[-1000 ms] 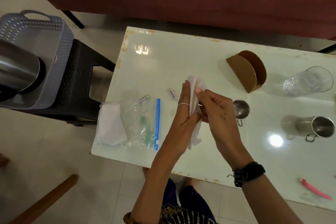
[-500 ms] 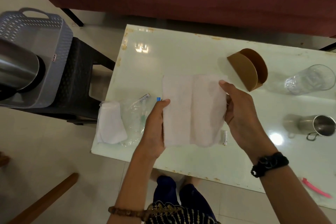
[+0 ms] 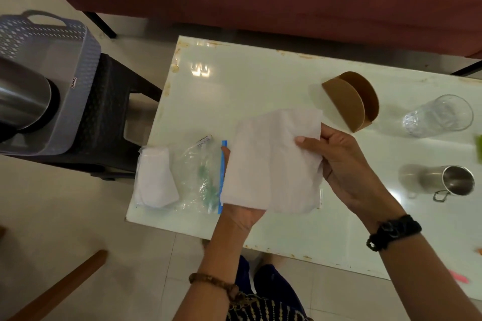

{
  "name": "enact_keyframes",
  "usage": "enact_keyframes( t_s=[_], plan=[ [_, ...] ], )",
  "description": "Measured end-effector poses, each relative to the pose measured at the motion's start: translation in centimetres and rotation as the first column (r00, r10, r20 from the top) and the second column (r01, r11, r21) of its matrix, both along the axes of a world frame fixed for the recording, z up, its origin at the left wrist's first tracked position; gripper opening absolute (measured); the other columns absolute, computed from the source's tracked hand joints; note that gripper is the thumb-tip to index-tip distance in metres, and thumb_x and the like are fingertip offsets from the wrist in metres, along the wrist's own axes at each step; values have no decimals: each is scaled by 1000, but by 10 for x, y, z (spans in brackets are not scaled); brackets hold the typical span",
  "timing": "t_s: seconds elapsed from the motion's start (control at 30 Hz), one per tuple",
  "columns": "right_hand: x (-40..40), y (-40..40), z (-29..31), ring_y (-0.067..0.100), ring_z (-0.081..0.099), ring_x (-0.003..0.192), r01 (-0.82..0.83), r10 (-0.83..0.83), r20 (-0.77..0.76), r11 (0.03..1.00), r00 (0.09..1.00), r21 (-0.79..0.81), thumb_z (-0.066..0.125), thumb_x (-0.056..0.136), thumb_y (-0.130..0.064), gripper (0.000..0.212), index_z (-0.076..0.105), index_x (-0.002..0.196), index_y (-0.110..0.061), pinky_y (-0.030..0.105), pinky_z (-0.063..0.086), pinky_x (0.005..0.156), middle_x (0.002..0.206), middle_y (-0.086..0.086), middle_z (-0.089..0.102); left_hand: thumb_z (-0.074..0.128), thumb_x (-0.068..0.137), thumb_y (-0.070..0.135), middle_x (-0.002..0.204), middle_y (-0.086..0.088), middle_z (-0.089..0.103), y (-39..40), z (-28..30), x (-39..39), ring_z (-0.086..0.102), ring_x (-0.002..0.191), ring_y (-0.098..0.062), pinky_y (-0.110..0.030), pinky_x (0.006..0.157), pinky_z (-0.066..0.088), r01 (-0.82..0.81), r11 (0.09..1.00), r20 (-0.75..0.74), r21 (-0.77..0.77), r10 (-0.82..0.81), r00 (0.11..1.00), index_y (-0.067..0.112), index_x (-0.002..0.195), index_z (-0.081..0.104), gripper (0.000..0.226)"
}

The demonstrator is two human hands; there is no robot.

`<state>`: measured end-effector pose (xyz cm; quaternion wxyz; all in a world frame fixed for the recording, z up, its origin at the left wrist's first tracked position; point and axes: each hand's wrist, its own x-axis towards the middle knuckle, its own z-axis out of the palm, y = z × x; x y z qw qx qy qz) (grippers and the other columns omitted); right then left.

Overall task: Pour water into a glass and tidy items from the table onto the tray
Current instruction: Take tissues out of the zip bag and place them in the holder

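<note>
Holding a white tissue point(image 3: 271, 161) spread open above the near part of the white table point(image 3: 247, 86), the person grips it from both sides. Her left hand point(image 3: 241, 212) pinches its near-left corner from beneath, mostly hidden behind the sheet. Her right hand point(image 3: 344, 164) clasps the right edge, thumb lying on top. Left of the tissue lies a clear zip bag point(image 3: 200, 177). Further right stand a brown holder point(image 3: 352, 100), an empty glass point(image 3: 440, 116) and a steel mug point(image 3: 443, 182). Off the table's left, a grey tray point(image 3: 65, 81) carries a steel jug point(image 3: 20, 101).
</note>
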<state>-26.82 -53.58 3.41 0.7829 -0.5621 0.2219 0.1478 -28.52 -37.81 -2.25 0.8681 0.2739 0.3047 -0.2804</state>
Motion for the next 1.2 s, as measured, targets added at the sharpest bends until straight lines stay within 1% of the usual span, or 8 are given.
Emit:
enact_keyframes(
  t_s=[0.2, 0.33, 0.43, 0.53, 0.7, 0.97, 1.07, 1.2],
  plan=[
    [-10, -3, -12, 28, 66, 93, -12, 46, 51, 850, 998, -527, 55, 90, -7, 18, 67, 102, -14, 40, 52, 89, 96, 6, 72, 33, 81, 71, 110, -4, 70, 0, -8, 0, 64, 104, -22, -42, 90, 52, 36, 995, 9, -98, -35, 999, 23, 114, 65, 67],
    [-17, 8, -9, -5, 58, 79, -23, 286, 173, 574, 943, -819, 49, 92, -7, 33, 59, 123, -15, -2, 37, 75, 89, -13, 61, 40, 80, 70, 111, -2, 70, 5, -7, 4, 64, 104, -21, -38, 86, 53, 54, 988, 40, -146, -48, 998, 24, 112, 67, 62],
    [-30, 20, -9, -21, 51, 91, -50, 393, 219, 572, 893, -819, 46, 92, -10, 38, 55, 128, -17, -8, 30, 81, 104, -27, 54, 42, 81, 67, 109, -4, 69, 2, -6, 7, 66, 100, -20, -36, 85, 54, 17, 995, 46, -96, -12, 999, 21, 114, 66, 62],
    [-42, 33, -11, 0, 47, 119, -97, 503, 210, 517, 839, -850, 46, 91, -15, 40, 54, 130, -16, 7, 31, 103, 130, -10, 53, 38, 83, 65, 125, -8, 58, -5, 0, 10, 56, 114, -23, -39, 101, 45, -21, 999, 55, -41, 24, 998, 14, 134, 47, 73],
    [-49, 49, -19, 17, 47, 125, -118, 590, 138, 374, 796, -920, 55, 89, -1, 41, 54, 129, -8, 38, 30, 107, 133, 8, 57, 32, 85, 64, 119, -1, 62, -14, 2, 15, 55, 117, -19, -46, 98, 46, -70, 996, 58, -49, 73, 996, 16, 136, 44, 72],
    [-52, 58, -23, 4, 33, 130, -203, 579, 108, 447, 808, -871, 50, 94, -10, 41, 46, 135, -12, 24, 21, 109, 142, 4, 48, 27, 89, 60, 137, 3, 49, -26, 7, 13, 51, 123, -20, -51, 102, 40, -140, 990, 54, -11, 140, 989, 19, 139, 39, 66],
    [-54, 58, -26, -10, 27, 125, -228, 532, 111, 530, 839, -817, 41, 96, -34, 45, 40, 140, -22, 15, 24, 106, 144, -9, 43, 27, 88, 62, 141, -4, 46, -28, 9, 11, 46, 127, -28, -42, 92, 46, -119, 991, 72, 54, 115, 991, 26, 140, 36, 64],
    [-54, 55, -32, -9, 51, 96, -235, 424, 105, 673, 899, -701, 39, 88, -58, 56, 36, 139, -34, 6, 44, 78, 110, -27, 54, 28, 86, 66, 115, 0, 58, -31, 8, 12, 50, 103, -26, -34, 79, 44, -162, 984, 40, 70, 160, 986, 42, 130, 47, 53]
  ],
)
